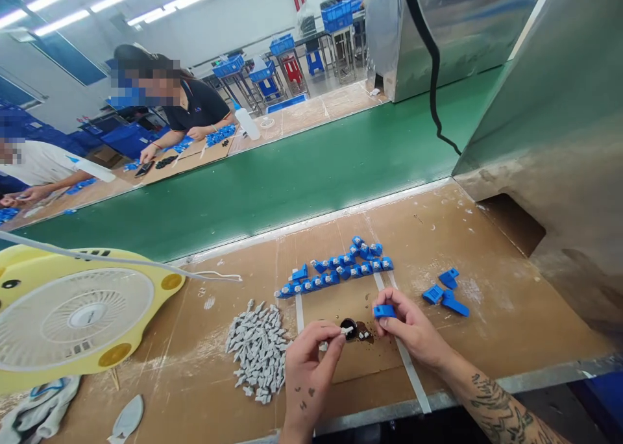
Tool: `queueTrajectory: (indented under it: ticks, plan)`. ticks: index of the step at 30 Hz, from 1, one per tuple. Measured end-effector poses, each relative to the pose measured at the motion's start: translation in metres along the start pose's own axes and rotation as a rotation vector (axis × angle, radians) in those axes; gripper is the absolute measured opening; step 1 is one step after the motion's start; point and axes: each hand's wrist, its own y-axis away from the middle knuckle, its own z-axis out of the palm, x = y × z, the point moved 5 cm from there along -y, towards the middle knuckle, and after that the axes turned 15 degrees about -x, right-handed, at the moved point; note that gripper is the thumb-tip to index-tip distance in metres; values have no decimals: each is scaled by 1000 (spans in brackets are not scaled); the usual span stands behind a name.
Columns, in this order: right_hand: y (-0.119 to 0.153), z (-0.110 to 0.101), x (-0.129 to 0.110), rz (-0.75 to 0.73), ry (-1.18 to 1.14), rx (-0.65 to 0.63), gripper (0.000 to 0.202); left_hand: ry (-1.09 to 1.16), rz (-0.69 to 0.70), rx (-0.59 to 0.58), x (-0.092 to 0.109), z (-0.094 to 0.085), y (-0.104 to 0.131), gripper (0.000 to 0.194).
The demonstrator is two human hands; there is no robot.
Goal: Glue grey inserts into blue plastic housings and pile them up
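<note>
Two rough rows (341, 273) of blue blocks, topped with pale bits, lie ahead of us — those look done. Three bare blocks (447, 296) at our right seem left to do, and the heap (257, 350) at our left looks far from used up. Our right hand (416, 330) is curled, fingertips closed on one blue block (384, 311); our left hand (311, 363) pinches a grey bit (347, 331) over the dark cup (349, 322) — block and bit are apart.
</note>
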Motion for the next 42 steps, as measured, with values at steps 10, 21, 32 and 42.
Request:
queueTrajectory:
  ticks: [10, 21, 32, 42]
  plan:
    - [11, 13, 1, -86, 456, 15, 37, 402, -134, 54, -2, 32, -7, 28]
    - [12, 30, -6, -314, 1028, 150, 56, 193, -143, 54, -2, 38, -3, 29]
    - [16, 29, 2, -324, 1066, 198, 57, 231, -165, -39, -2, 46, -8, 29]
    - [25, -17, -49, -273, 1208, 134, 31, -207, -18, 103, 6, -35, -37, 20]
